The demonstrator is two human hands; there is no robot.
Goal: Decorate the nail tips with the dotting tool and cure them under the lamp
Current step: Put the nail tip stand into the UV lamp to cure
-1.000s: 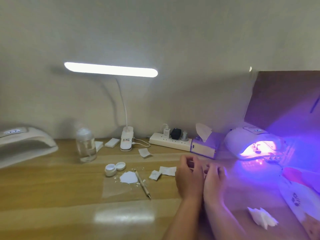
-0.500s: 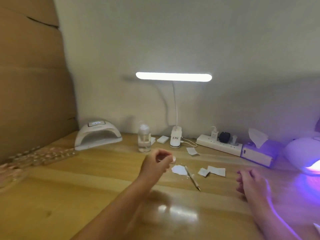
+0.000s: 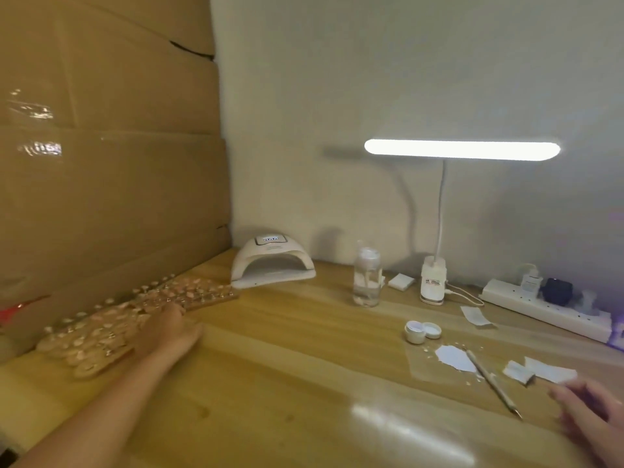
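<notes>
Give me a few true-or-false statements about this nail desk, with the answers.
1. The dotting tool lies on the table, not in the right hand. True.
2. The small white jar is closed. False: it is open, and its lid lies beside it.
3. The left hand is at the rows of nail tips. True.
4. The desk lamp is off. False: its bar glows brightly.
5. The clear bottle stands upright. True.
</notes>
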